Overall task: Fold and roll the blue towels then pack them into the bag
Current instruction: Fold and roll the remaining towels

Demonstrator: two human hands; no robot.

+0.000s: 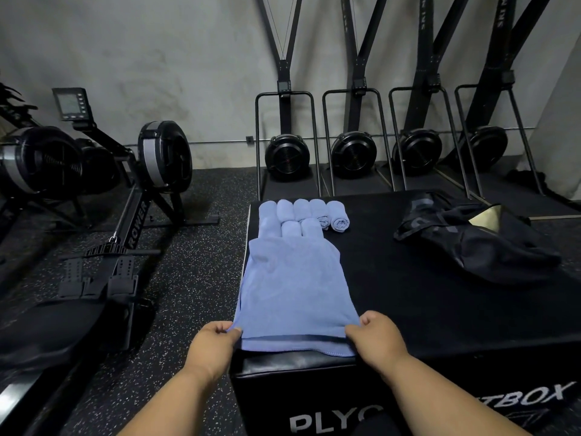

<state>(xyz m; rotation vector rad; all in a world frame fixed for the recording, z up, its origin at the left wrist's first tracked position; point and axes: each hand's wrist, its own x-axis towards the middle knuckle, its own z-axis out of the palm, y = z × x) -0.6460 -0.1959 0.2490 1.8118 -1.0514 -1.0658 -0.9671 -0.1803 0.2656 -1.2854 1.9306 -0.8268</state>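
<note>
Head view. L hand point(211, 343) and R hand point(375, 336) each pinch a near corner of the flat blue towel point(295, 284), thumbs on top, fingers curled under the cloth edge; the two hands sit well apart, one at each end of the near hem. Towel lies lengthwise on the black plyo box point(408, 309), running away from the hands along the box's L side, w/ its near hem draped just over the box edge between the wrists. Beyond the towel's far end, touching it: rolled blue towels point(303, 212) in two rows, side by side, the back row longer; the rightmost roll shows its spiral end. Black bag point(471, 240) lies slumped on the box top, far fwd and to the right of the R hand, well apart from the towels, mouth partly agape w/ a pale lining showing. Left of the L hand, on the speckled floor: rowing machine point(125, 215).
</note>
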